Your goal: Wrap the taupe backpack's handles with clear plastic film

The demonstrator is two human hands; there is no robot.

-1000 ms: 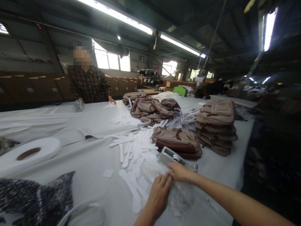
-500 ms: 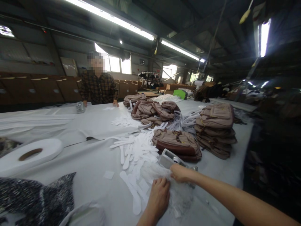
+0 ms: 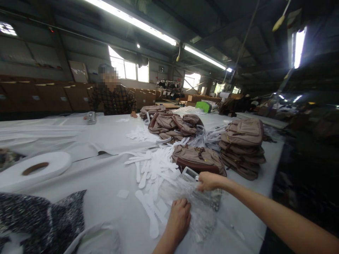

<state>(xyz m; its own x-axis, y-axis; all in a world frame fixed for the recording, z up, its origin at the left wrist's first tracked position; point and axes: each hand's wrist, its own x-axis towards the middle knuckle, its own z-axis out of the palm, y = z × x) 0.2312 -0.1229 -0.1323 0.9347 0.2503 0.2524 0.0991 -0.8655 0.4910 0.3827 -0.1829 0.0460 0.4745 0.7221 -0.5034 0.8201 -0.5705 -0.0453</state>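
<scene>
My left hand (image 3: 180,216) rests low over the table with its fingers curled onto the near edge of a crumpled clear plastic bag (image 3: 202,220). Farther right, my right hand (image 3: 210,181) pinches the bag's upper part and holds it raised. Behind that hand lies a grey metal device (image 3: 190,173), partly covered by the film; its kind is unclear. To the left of the bag, white flat strips (image 3: 150,169) with rounded ends are heaped. A taupe backpack (image 3: 197,158) with brown trim lies just beyond the device.
Stacked backpacks (image 3: 242,148) stand at right, with more backpacks (image 3: 174,125) heaped behind. A large white roll (image 3: 57,164) and dark patterned fabric (image 3: 45,218) lie at left. Across the table stands a person in a checked shirt (image 3: 116,101), a hand near another grey device (image 3: 91,118).
My right hand has moved up and away, drawing the clear plastic bag over the grey device. My left hand has barely moved. The person opposite leans slightly lower, a hand on the far device.
</scene>
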